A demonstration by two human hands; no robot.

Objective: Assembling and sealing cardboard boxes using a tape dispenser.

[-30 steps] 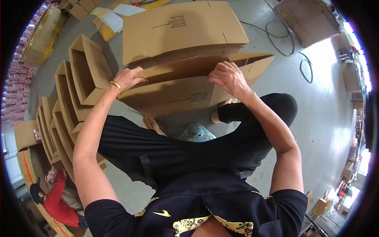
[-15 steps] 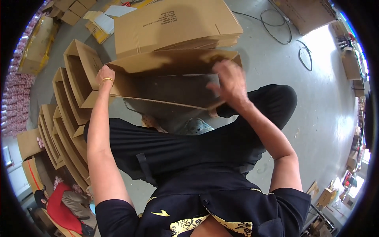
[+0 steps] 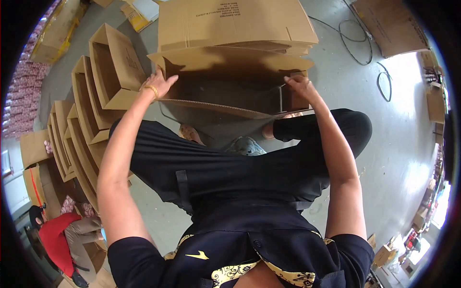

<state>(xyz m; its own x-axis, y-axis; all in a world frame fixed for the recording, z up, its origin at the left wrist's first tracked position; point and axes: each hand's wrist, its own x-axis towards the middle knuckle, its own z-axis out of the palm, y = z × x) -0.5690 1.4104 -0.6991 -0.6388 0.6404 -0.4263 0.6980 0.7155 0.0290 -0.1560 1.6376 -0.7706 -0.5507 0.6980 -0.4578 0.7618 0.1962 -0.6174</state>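
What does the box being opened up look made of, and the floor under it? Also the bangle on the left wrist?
The box looks like brown corrugated cardboard, matte: its near cut edge shows fluting. The left hand and right hand hold its two ends. The floor seems to be smooth grey concrete with a slight sheen where daylight falls. The bangle looks like yellow metal, possibly gold-toned; too small to be sure.

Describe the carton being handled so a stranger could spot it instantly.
Start at the stack of flat cartons on the grey floor. Just nearer the person lies the carton, left hand and right hand at its ends. Only it gapes open, dark inside.
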